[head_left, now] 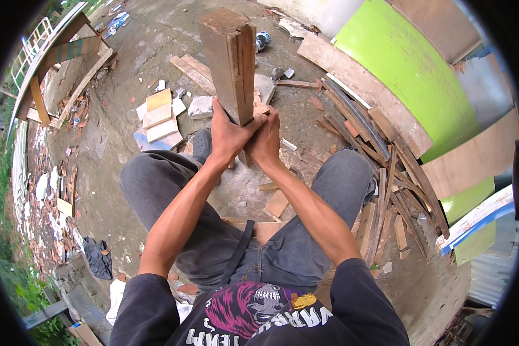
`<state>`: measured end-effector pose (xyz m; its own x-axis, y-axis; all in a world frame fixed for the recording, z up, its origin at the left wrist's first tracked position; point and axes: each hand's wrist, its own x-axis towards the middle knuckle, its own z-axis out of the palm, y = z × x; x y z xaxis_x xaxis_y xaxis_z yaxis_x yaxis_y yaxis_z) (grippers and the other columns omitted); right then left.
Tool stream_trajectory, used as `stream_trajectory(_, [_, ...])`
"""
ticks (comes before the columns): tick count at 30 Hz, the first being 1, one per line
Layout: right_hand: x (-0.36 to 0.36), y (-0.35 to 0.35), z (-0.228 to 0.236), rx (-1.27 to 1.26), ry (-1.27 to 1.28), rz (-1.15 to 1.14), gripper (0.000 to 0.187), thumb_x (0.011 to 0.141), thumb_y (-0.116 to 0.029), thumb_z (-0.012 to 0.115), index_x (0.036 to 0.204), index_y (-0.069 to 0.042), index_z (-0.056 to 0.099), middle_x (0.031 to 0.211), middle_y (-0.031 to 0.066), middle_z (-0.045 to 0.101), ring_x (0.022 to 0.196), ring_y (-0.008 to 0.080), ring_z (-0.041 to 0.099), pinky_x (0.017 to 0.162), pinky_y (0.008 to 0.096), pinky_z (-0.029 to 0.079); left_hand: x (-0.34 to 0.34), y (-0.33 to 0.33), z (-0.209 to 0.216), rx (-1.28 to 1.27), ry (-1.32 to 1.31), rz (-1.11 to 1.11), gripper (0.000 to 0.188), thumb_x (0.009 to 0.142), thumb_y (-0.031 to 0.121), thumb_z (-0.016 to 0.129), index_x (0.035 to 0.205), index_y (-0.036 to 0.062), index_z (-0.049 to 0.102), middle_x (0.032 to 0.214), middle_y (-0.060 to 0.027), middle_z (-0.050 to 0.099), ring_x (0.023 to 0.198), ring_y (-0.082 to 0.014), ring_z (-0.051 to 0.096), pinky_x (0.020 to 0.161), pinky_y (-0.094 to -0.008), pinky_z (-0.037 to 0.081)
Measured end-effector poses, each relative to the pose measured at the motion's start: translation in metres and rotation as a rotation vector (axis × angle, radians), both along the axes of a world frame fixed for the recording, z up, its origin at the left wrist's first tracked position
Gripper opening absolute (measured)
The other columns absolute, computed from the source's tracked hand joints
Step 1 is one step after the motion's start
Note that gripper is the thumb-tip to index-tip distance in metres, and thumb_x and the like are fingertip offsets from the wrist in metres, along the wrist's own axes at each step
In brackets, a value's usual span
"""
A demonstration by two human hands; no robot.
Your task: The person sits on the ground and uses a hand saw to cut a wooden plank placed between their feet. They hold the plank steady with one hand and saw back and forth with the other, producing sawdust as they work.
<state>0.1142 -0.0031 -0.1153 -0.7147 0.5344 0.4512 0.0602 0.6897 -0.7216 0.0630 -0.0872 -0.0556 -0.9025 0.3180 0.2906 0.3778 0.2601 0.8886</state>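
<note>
A thick, weathered wooden beam stands up in front of me between my knees, its broad end raised toward the head view. My left hand is wrapped around its left side. On the right side, my right hand grips it too, and the two hands meet at the front. Below my hands the beam's lower part is mostly hidden. Just left of it on the ground lie a grey stone block and several small flat wooden boards.
Long wooden strips lie piled at my right. Behind them lean a bright green panel and plywood sheets. Rubble and scraps cover the ground at far left, near a black plastic bag. A can lies beyond the beam.
</note>
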Motion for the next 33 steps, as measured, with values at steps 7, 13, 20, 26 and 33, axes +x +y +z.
stream_trajectory(7, [0.002, 0.041, 0.016, -0.130, -0.157, 0.445, 0.113, 0.062, -0.031, 0.092, 0.148, -0.001, 0.026, 0.137, 0.0302, 0.045, 0.129, 0.0442, 0.046, 0.109, 0.0494, 0.041, -0.046, -0.026, -0.011, 0.035, -0.010, -0.307, 0.065, 0.072, 0.025, 0.091, 0.118, -0.0028, 0.054, 0.100, -0.0086, 0.068, 0.091, -0.0169, 0.066, 0.081, -0.0327, 0.054])
stream_trajectory(13, [-0.010, 0.072, 0.013, -0.303, -0.201, 0.601, 0.096, 0.068, -0.023, 0.089, 0.146, -0.006, 0.034, 0.132, 0.0256, 0.054, 0.124, 0.0383, 0.055, 0.104, 0.0451, 0.047, -0.048, -0.023, -0.023, 0.040, -0.028, -0.386, 0.056, 0.074, 0.026, 0.089, 0.115, -0.0020, 0.061, 0.103, -0.0081, 0.070, 0.093, -0.0164, 0.066, 0.082, -0.0319, 0.054])
stream_trajectory(20, [-0.014, 0.071, 0.008, -0.522, -0.235, 0.709, 0.089, 0.071, -0.016, 0.085, 0.144, -0.004, 0.034, 0.128, 0.0214, 0.060, 0.121, 0.0315, 0.058, 0.103, 0.0388, 0.046, -0.041, -0.023, -0.031, -0.001, -0.202, -0.494, 0.064, 0.069, 0.031, 0.092, 0.117, 0.0020, 0.062, 0.106, -0.0072, 0.070, 0.098, -0.0162, 0.065, 0.087, -0.0339, 0.052])
stream_trajectory(26, [-0.010, 0.069, 0.015, -0.382, -0.217, 0.718, 0.090, 0.069, -0.017, 0.087, 0.142, -0.003, 0.036, 0.127, 0.0213, 0.061, 0.120, 0.0300, 0.059, 0.103, 0.0391, 0.046, -0.046, -0.032, -0.022, -0.061, -0.219, -0.558, 0.062, 0.066, 0.026, 0.093, 0.116, 0.0031, 0.064, 0.106, -0.0057, 0.070, 0.099, -0.0156, 0.064, 0.089, -0.0342, 0.051])
stream_trajectory(33, [0.002, 0.074, 0.026, -0.266, -0.131, 0.602, 0.093, 0.066, -0.025, 0.089, 0.140, -0.003, 0.038, 0.125, 0.0230, 0.061, 0.119, 0.0357, 0.059, 0.103, 0.0423, 0.047, -0.037, -0.020, -0.002, 0.055, -0.345, -0.595, 0.065, 0.063, 0.016, 0.094, 0.119, 0.0025, 0.064, 0.110, -0.0054, 0.069, 0.102, -0.0179, 0.064, 0.094, -0.0354, 0.050])
